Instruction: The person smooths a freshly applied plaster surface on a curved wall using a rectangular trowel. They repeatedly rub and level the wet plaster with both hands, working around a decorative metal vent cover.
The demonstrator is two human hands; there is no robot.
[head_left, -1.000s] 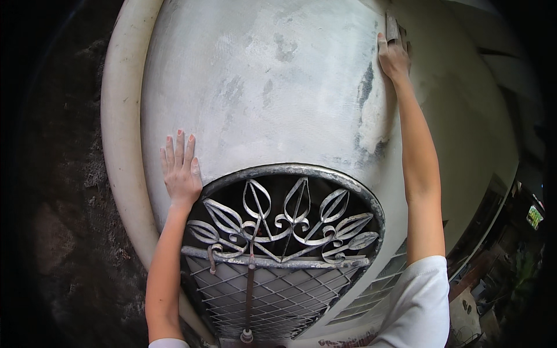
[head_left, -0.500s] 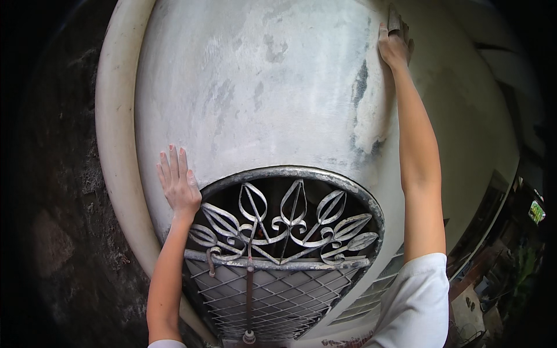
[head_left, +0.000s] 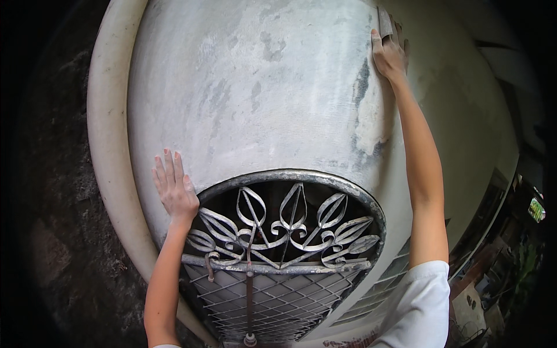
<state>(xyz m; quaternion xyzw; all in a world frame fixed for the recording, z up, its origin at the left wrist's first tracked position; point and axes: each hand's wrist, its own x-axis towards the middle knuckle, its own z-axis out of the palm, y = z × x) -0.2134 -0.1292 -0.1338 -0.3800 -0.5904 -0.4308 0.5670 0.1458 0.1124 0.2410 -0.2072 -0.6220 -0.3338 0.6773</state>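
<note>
Left hand (head_left: 178,195) and right hand (head_left: 390,57) both rest against a patchy white wall (head_left: 301,116), bordered at left by rounded moulding (head_left: 109,104); an arched metal grille (head_left: 307,269) sits below. Left lies flat, unclenched; right, high at the wall's right edge, holds a grey strip (head_left: 384,23), apparently sandpaper.

Wall (head_left: 232,87), 12 o'clock: matt, plaster-like, fairly smooth, with scuffed patches. Sheet (head_left: 385,23), 1 o'clock: paper-like, matt. Sleeve (head_left: 423,301), 4 o'clock: matt cloth. Grille (head_left: 316,269), 6 o'clock: metal, finish worn and chipped. Dark surface (head_left: 55,185), 9 o'clock: rough, gritty, dull. Trim (head_left: 107,116), 10 o'clock: smooth, faint sheen, material unclear.
</note>
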